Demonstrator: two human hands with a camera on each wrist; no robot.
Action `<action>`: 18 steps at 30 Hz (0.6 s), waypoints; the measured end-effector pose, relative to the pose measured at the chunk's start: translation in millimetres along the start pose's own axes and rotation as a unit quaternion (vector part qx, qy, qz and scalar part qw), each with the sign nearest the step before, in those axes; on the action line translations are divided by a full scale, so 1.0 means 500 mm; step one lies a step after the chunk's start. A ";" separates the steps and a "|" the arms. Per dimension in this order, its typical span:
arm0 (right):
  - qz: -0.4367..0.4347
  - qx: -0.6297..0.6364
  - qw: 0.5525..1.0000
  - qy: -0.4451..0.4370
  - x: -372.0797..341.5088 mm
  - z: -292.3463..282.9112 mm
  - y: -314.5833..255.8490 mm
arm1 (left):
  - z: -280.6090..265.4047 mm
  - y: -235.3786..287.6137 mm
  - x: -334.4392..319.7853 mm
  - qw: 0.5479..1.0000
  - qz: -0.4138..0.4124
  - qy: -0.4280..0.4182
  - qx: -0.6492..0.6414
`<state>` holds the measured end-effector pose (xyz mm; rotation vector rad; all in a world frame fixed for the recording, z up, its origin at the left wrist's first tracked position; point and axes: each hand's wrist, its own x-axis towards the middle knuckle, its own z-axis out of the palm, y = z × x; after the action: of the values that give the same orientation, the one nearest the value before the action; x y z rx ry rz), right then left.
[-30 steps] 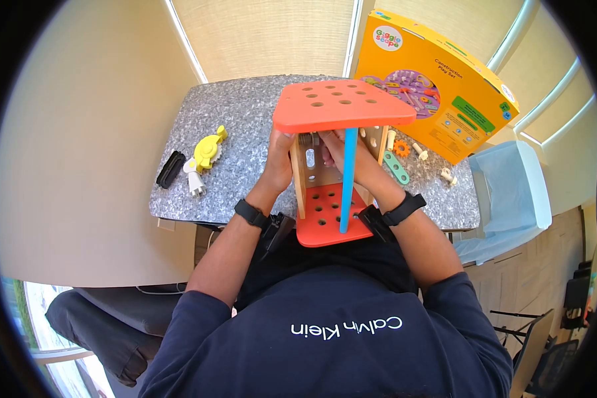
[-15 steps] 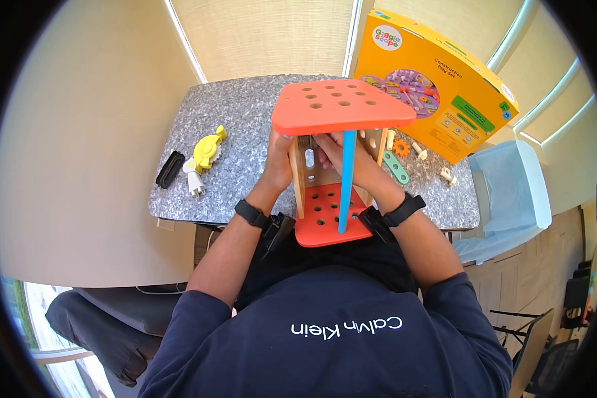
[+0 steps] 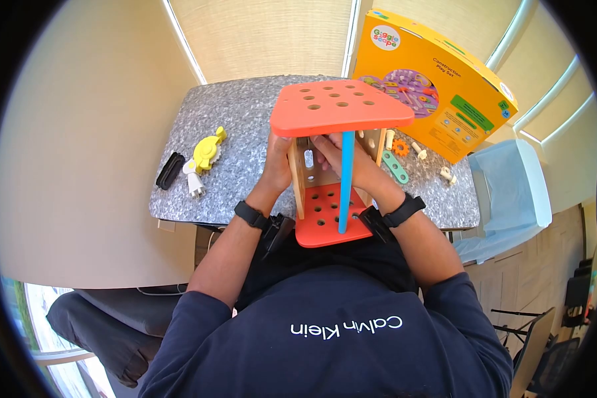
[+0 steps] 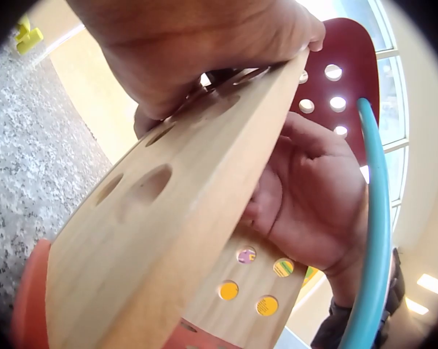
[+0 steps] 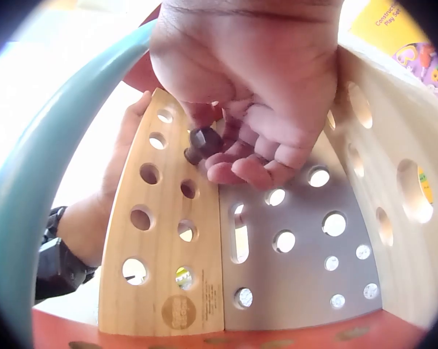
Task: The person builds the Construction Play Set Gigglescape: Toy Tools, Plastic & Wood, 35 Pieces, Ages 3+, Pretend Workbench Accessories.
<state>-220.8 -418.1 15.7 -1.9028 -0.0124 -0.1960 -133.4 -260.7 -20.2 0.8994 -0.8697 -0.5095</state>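
The toy [image 3: 335,109] is upright by the table's [image 3: 245,126] near edge, close to the body. The left hand [image 4: 197,51] grips its wooden side [image 5: 150,218] from outside — likely to keep it still. Inside, the right hand's [image 5: 255,80] fingers curl and pinch a dark bolt [image 5: 205,140] at that side — perhaps to steady it.

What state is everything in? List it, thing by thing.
Left hand: gripping side panel
Right hand: pinching dark hex piece
Side panel: upright, held
Blue rod: upright between red boards
Yellow box: standing up
Green strip: lying flat
Orange gear: lying flat
Yellow piece: lying on table
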 end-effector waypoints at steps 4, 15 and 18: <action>-0.005 0.008 1.000 0.010 0.012 0.005 0.024 | 0.005 -0.003 -0.002 0.999 -0.013 0.049 0.012; -0.006 -0.003 1.000 -0.013 0.000 0.000 -0.005 | 0.018 0.009 0.006 0.999 0.015 0.034 -0.006; 0.021 0.012 1.000 -0.009 0.007 0.001 0.011 | 0.014 0.002 0.006 0.998 0.022 0.058 0.011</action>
<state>-216.7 -419.7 10.9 -1.8802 0.0132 -0.1490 -137.4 -265.5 -15.4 0.9188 -0.7899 -0.4055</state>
